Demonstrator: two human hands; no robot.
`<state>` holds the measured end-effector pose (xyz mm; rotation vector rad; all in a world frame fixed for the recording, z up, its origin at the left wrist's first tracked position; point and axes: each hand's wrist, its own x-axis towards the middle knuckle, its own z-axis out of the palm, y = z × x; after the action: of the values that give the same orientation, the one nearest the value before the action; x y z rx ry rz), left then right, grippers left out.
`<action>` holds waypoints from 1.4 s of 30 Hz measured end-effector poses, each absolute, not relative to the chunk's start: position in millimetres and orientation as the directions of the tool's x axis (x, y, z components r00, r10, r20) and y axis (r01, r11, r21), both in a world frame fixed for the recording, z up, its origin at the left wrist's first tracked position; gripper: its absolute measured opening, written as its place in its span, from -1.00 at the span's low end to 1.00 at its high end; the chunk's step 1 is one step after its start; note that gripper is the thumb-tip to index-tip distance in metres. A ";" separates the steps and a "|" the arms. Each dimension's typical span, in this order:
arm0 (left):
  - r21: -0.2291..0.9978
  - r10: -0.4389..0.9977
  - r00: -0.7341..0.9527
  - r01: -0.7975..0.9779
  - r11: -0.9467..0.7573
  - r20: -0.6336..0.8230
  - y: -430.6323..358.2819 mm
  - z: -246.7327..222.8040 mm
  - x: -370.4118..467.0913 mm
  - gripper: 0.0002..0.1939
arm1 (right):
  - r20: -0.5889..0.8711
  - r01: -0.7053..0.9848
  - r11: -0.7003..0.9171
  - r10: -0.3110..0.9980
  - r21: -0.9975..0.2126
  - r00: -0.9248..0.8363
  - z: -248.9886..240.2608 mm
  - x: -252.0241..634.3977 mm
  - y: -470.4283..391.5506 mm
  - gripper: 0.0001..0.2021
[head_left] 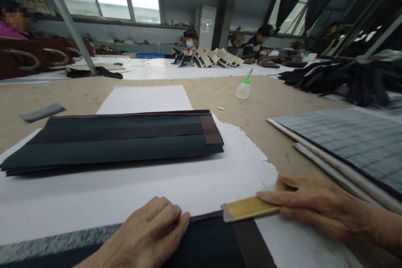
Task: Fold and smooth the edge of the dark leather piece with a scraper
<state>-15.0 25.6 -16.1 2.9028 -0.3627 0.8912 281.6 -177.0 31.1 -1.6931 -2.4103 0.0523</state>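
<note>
the left hand (147, 234), at 6 o'clock in the view, lies knuckles up with the fingers curled and pressed down flat on a dark sheet (207, 245) at the bottom edge; it pins the sheet and grasps nothing. the right hand (310, 207), at 4 o'clock, holds a flat yellow stick (248, 208) pinched between the thumb above and the fingers along its length. the stick points toward 9 o'clock, and its grey tip rests on the upper edge of the dark sheet, just beside the left fingertips. a brown band (251, 245) crosses the dark sheet under the stick's tip. the sheet lies on white paper (157, 192) spread over a tan table (276, 104). at 10 o'clock, well apart from both hands, sits a stack of dark folded pieces (113, 142) with brown strips. at 3 o'clock lies a grey gridded mat (351, 142) on pale boards. at 1 o'clock a small clear bottle (244, 88) with a green tip stands on the table. at 12 o'clock, far off, other people sit at a white table (150, 69).
</note>
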 end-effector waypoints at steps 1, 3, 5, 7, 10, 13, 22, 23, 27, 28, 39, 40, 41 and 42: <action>0.010 -0.199 0.812 -0.244 -0.970 0.549 26.0 -17.6 -15.4 -0.58 | 0.129 0.927 0.350 0.934 -0.137 -0.334 30.6 282.0 -174.4 -0.65; 0.004 -0.198 0.817 -0.238 -0.971 0.542 26.1 -18.3 -16.0 -0.57 | 0.117 0.923 0.362 0.930 -0.132 -0.348 30.7 281.6 -169.3 -0.65; 0.006 -0.200 0.818 -0.241 -0.970 0.540 26.0 -17.0 -16.5 -0.57 | 0.115 0.914 0.387 0.920 -0.120 -0.374 30.9 280.4 -164.2 -0.65; 0.031 -0.200 0.826 -0.254 -0.967 0.527 25.9 -14.8 -16.7 -0.57 | 0.115 0.904 0.415 0.908 -0.105 -0.403 30.3 278.8 -159.2 -0.66; 0.070 -0.198 0.846 -0.265 -0.962 0.495 25.8 -11.7 -17.2 -0.55 | 0.122 0.893 0.441 0.895 -0.089 -0.430 28.7 275.7 -152.1 -0.66; 0.081 -0.186 0.858 -0.253 -0.964 0.478 25.2 -10.5 -18.4 -0.54 | 0.136 0.886 0.457 0.885 -0.072 -0.446 28.2 271.5 -146.3 -0.67; 0.089 -0.183 0.865 -0.251 -0.964 0.467 23.5 -1.3 -15.4 -0.54 | 0.212 0.874 0.484 0.858 -0.027 -0.469 25.5 257.0 -135.4 -0.67; 0.090 -0.174 0.887 -0.234 -0.968 0.427 22.2 4.1 -15.4 -0.53 | 0.221 0.875 0.483 0.856 -0.026 -0.466 24.6 255.4 -134.6 -0.67; 0.072 -0.120 0.951 -0.147 -0.987 0.284 17.2 23.4 -19.1 -0.55 | 0.250 0.877 0.481 0.851 -0.017 -0.462 22.2 249.5 -130.1 -0.66; 0.064 -0.129 0.948 -0.154 -0.986 0.291 17.3 25.2 -20.8 -0.54 | 0.248 0.876 0.482 0.850 -0.013 -0.464 22.0 248.7 -128.8 -0.66; 0.235 -0.080 0.912 -0.187 -0.954 0.402 51.0 -0.5 -65.1 -0.63 | 0.195 0.853 0.520 0.832 0.046 -0.519 20.5 251.5 -122.9 -0.65; 0.250 -0.070 0.916 -0.181 -0.951 0.395 51.4 -0.7 -68.4 -0.61 | 0.212 0.850 0.525 0.826 0.047 -0.522 21.7 249.7 -121.0 -0.65; 0.266 -0.062 0.925 -0.171 -0.949 0.375 51.2 -0.4 -70.5 -0.59 | 0.229 0.847 0.530 0.820 0.045 -0.525 23.2 247.4 -118.8 -0.65; 0.281 -0.051 0.934 -0.158 -0.947 0.353 50.4 0.5 -71.4 -0.56 | 0.245 0.843 0.536 0.812 0.045 -0.529 25.0 244.8 -116.4 -0.64</action>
<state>-71.4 50.4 0.5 2.7841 -0.1538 0.4969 244.8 -116.4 25.0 -1.4065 -2.5782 -0.2342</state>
